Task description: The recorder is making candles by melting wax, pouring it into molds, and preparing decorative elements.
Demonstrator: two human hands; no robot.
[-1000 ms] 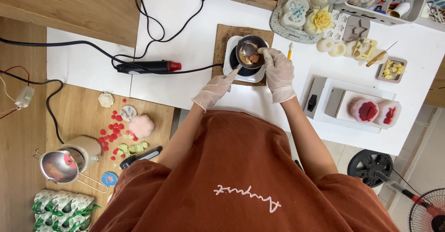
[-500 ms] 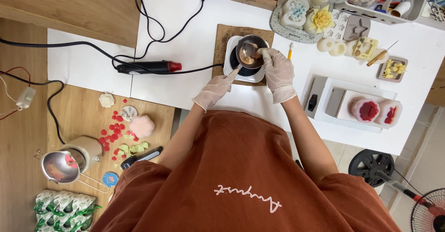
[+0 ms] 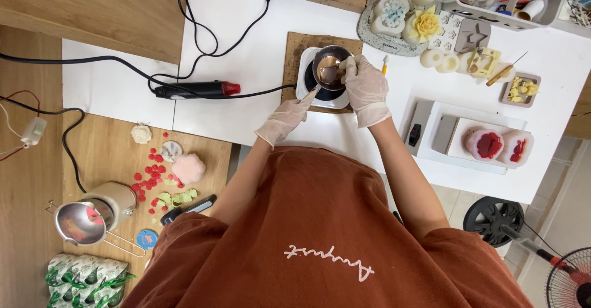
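Note:
A small metal melting pot (image 3: 328, 68) with brownish melt sits on a white hot plate (image 3: 308, 91) over a wooden board (image 3: 295, 46). My gloved left hand (image 3: 284, 119) grips the pot's handle at its near side. My gloved right hand (image 3: 366, 89) holds a thin stirring tool whose tip reaches into the pot. Both hands wear thin pale gloves.
A black and red heat gun (image 3: 196, 89) with its cable lies left of the board. A white scale (image 3: 458, 137) carries two pink-red candle moulds (image 3: 486, 146). Flower candles (image 3: 425, 28) and moulds crowd the back right. Another pot (image 3: 80, 222) and wax bits (image 3: 151, 172) lie at the left. A fan (image 3: 569, 280) stands at the lower right.
My right hand has shifted a little up and to the left over the pot, moving the tool in the melt. The left hand has stayed on the handle.

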